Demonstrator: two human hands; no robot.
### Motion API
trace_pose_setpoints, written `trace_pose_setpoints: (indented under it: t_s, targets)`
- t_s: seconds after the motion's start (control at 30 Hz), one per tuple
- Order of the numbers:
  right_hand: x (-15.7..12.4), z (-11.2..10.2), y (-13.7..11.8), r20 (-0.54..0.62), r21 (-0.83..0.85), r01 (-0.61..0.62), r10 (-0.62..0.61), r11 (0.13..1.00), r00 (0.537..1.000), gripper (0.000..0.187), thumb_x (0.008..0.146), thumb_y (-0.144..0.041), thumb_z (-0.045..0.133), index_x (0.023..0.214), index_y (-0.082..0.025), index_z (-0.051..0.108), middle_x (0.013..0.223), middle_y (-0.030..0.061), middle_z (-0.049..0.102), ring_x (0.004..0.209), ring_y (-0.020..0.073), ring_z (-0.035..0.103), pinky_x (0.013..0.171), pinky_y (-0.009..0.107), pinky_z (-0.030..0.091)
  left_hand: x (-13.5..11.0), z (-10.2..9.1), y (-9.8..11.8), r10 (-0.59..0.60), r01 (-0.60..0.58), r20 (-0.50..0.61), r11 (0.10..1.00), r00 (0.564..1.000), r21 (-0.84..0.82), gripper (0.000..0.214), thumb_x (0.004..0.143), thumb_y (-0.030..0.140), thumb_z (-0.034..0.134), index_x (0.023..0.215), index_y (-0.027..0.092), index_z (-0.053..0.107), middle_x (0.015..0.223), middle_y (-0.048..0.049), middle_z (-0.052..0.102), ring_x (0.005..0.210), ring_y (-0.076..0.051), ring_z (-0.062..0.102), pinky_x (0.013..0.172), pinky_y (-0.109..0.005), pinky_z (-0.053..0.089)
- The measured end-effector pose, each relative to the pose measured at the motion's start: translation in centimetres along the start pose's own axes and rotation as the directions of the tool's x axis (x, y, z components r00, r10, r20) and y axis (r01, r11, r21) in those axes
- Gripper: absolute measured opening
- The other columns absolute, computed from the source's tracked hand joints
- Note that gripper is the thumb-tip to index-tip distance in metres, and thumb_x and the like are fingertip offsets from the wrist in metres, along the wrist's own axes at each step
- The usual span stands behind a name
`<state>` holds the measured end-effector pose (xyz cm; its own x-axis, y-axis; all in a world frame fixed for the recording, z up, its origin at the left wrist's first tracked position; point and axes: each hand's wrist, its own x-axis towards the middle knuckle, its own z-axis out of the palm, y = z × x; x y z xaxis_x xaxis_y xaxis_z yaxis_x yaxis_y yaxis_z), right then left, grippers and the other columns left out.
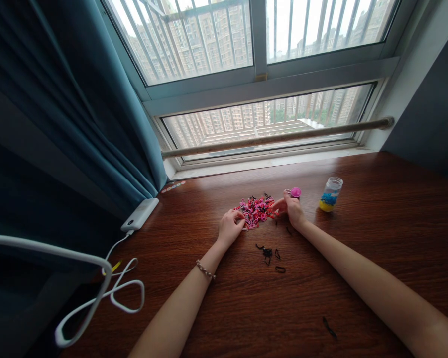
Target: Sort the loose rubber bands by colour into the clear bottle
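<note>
A heap of small pink, red and black elastic bands (257, 209) lies on the dark wooden table (377, 233) near the window. My left hand (230, 227) rests at the heap's left edge, its fingers curled and pinched onto the bands. At the heap's right edge, my right hand (291, 208) has its fingers closed in a pinch on the bands. A few black bands (269, 252) lie apart, nearer to me. A beaded bracelet (205, 270) circles my left wrist.
A small clear jar (330, 194) with blue and yellow contents stands right of my right hand, a pink lid (295, 192) beside it. A white power bank (140, 214) with a looping white cable (127, 298) lies at the left by the teal curtain (97, 109). One black band (329, 327) lies near the front.
</note>
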<state>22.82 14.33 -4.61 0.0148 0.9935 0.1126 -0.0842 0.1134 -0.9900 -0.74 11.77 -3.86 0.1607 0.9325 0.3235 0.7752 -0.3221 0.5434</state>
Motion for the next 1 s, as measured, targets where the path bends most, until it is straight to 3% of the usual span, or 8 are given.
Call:
trace_pose_setpoints:
  t_s: [0.17,0.33,0.47,0.63,0.83,1.0]
  targets:
    - [-0.3,0.6,-0.3,0.062,-0.151,0.111,-0.103,0.982,0.993,0.056,0.082,-0.057,0.033,0.063,-0.020,0.071,0.065,0.0081,0.068,0.057,0.0180,0.061,0.057,0.030,0.046,-0.1,0.0,0.3,0.025,-0.026,0.029,0.999,0.999,0.026,0.004,0.071,0.021,0.057,0.070,0.021,0.061,0.083,-0.0019,0.058,0.076,-0.015,0.053,0.066,-0.025,0.040]
    - [-0.6,1.3,-0.6,0.209,-0.380,0.328,-0.265,0.865,0.941,0.051,0.084,-0.050,0.036,0.055,-0.025,0.069,0.068,0.0008,0.070,0.075,0.0182,0.063,0.083,0.030,0.041,0.1,0.2,-0.1,0.053,-0.054,0.024,0.998,0.998,0.025,0.008,0.073,0.022,0.056,0.066,0.019,0.057,0.081,-0.0022,0.058,0.079,-0.016,0.053,0.070,-0.027,0.040]
    - [-0.5,1.2,-0.2,0.175,-0.433,0.314,-0.263,0.845,0.949,0.049,0.084,-0.049,0.037,0.057,-0.025,0.070,0.066,0.0004,0.070,0.072,0.0181,0.063,0.079,0.030,0.042,0.3,0.5,-0.7,0.004,-0.005,-0.018,0.998,1.000,-0.065,0.011,0.078,0.024,0.050,0.070,0.018,0.054,0.079,-0.0023,0.058,0.073,-0.014,0.054,0.068,-0.026,0.041]
    - [-0.5,1.2,-0.3,0.136,-0.437,0.300,-0.267,0.848,0.954,0.049,0.085,-0.048,0.036,0.058,-0.025,0.070,0.065,0.0010,0.069,0.069,0.0180,0.063,0.076,0.029,0.043,0.4,0.6,-0.9,-0.103,0.074,-0.084,0.952,0.991,-0.297,0.016,0.082,0.031,0.046,0.079,0.017,0.052,0.072,-0.0007,0.057,0.063,-0.012,0.053,0.062,-0.023,0.041]
    - [-0.7,1.4,-0.6,0.198,-0.456,0.328,-0.265,0.828,0.944,0.053,0.087,-0.046,0.034,0.051,-0.025,0.068,0.060,-0.0001,0.068,0.069,0.0165,0.063,0.079,0.027,0.041,0.4,0.3,-0.3,-0.118,0.040,-0.121,0.857,0.986,-0.513,0.017,0.082,0.032,0.047,0.082,0.016,0.051,0.068,0.0000,0.055,0.062,-0.011,0.054,0.056,-0.020,0.040]
    - [-0.6,1.1,-0.2,0.122,-0.489,0.283,-0.257,0.825,0.959,0.052,0.085,-0.048,0.035,0.061,-0.021,0.071,0.064,0.0028,0.069,0.067,0.0174,0.063,0.073,0.028,0.043,0.3,0.0,0.1,-0.116,0.011,-0.133,0.789,0.984,-0.614,0.017,0.081,0.033,0.050,0.083,0.016,0.051,0.063,0.0016,0.055,0.057,-0.010,0.053,0.056,-0.020,0.041]
